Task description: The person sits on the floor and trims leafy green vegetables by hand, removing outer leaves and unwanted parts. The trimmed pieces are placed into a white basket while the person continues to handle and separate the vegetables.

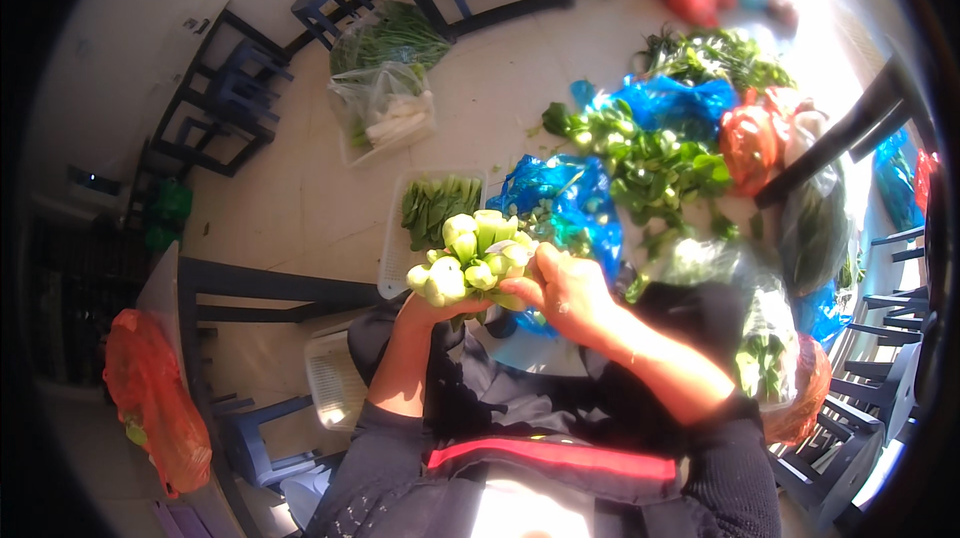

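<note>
a: step in hand looks like trimming. left hand (425, 310) is cupped from below around the bunch of small pale-green bok choy heads with white stems (470, 256), fingers closed on the stem ends. the bunch sits mid-frame, held up over the lap, just in front of the white slotted plastic basket holding dark green leaves (400, 248).

b: right hand?

a: right hand (565, 288) is curled, fingertips pinching at the right side of the bunch. something small and pale shows at the fingertips, maybe a blade, can't tell.

b: next move calls for?

a: my guess: a steady grip below while the pinching fingers pull or cut one piece free without loosening the rest.

b: counts?

a: one held bunch, roughly six or seven heads, they overlap. one filled basket, plus a second white slotted basket (335, 378) lower left by the knee. crumpled blue plastic bags (560, 193) on the floor, at least two near the loose pile of leafy greens (650, 163). two clear bags of vegetables (385, 103) further back. one orange mesh bag (150, 398) at far left, more red-orange ones on the right. several dark blue stools (330, 3).
</note>
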Demonstrator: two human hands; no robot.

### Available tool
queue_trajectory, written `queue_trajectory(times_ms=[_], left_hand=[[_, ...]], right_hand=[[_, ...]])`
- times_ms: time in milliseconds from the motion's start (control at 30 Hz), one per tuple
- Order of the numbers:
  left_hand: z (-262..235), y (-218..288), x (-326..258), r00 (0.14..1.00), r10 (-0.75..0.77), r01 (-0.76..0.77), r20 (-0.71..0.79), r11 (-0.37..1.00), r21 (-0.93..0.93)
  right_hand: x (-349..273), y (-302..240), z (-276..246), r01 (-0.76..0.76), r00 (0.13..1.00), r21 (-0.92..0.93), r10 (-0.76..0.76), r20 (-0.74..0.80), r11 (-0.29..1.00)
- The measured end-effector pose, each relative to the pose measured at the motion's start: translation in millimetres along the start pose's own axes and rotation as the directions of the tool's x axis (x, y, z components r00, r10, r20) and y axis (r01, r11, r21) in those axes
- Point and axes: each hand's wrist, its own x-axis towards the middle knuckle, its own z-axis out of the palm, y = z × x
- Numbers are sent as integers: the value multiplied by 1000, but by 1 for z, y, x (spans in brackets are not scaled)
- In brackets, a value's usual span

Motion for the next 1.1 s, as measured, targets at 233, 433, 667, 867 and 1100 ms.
queue_trajectory(times_ms=[233,433,667,867,1100], left_hand=[[6,44,-4,997,78,-73,16,973,-218],[4,35,1,995,95,-104,-45,948,-300],[13,46,8,976,189,-200,-109,974,-103],[13,58,17,937,283,-301,-205,952,-60],[18,55,18,927,268,-270,-262,963,30]], right_hand=[[8,5,8,-76,995,-33,78,54,997],[13,7,4,-215,970,201,185,157,956],[8,7,7,-245,969,255,225,107,935],[4,20,23,-349,936,407,295,190,845],[5,14,8,-484,867,623,431,249,615]])
